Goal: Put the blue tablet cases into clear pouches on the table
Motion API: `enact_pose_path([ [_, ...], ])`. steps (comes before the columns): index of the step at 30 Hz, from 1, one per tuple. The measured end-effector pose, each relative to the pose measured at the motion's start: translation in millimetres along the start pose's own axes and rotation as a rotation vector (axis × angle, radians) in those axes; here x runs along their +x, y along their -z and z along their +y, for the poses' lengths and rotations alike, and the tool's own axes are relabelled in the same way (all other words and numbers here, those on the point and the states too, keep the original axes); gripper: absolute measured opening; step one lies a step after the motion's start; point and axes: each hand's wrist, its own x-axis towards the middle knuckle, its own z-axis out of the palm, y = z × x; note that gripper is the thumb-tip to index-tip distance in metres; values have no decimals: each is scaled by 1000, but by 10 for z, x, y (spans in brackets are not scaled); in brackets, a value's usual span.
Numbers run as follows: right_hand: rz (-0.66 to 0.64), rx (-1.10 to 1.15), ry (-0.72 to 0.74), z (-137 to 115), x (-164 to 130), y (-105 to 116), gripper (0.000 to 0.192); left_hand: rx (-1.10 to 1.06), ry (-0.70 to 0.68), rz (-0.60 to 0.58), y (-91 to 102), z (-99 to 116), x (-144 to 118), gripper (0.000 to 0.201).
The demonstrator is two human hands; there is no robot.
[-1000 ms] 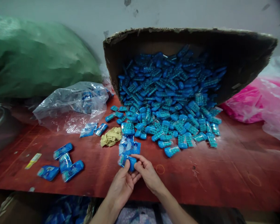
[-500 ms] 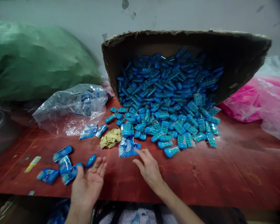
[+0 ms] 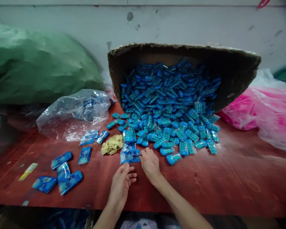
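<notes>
Left hand point(image 3: 121, 184) low over the bench point(image 3: 181, 194), fingers parted, loosely curled, just beside the near edge of the blue printed sleeves point(image 3: 126, 156); right hand point(image 3: 150, 163) at the sleeves' right edge, fingertips bunched, cannot tell whether pinching one; sleeves lie right of a crumpled yellow cloth point(image 3: 112, 144), before the heap of blue packs point(image 3: 166, 122) at the mouth of a cardboard box point(image 3: 238, 73).

containers point(image 3: 166, 92) in, before box point(image 3: 240, 71) | wad point(image 3: 112, 145) left of wrappers point(image 3: 126, 156) | sack point(image 3: 40, 66) behind bag point(image 3: 58, 113)
</notes>
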Motion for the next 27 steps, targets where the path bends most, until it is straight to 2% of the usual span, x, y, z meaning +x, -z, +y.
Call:
enact_pose_path([
  [3, 5, 101, 63, -15, -99, 111, 7, 42, -24, -5, -46, -2, 16, 32],
  [5, 19, 243, 113, -34, -182, 170, 8, 59, -23, -49, -65, -18, 30, 29],
  [7, 32, 452, 98, -45, -241, 184, 9, 56, -29, -88, -78, -34, 39, 24],
  [10, -20, 926, -117, -38, -246, 124, 30, 9, -35, -106, -97, -51, 26, 21],
  [11, -70, 1084, -210, -33, -229, 95, 31, -9, -35, -115, -105, -57, 15, 22],
  [13, -178, 1290, -337, -27, -191, 42, 17, -34, -38, -134, -121, -76, -8, 21],
  [14, -215, 1334, -366, -27, -178, 22, 13, -40, -44, -138, -128, -90, -16, 22],
  [16, -235, 1347, -380, -36, -172, -7, 18, -35, -67, -108, -138, -125, -19, 24],
  [21, -195, 1308, -375, -84, -257, -70, 19, -7, -122, 29, -146, -180, 10, 24],
  [27, -87, 1178, -336, -168, -340, -70, 22, -37, -136, 50, -208, -138, -13, 23],
])
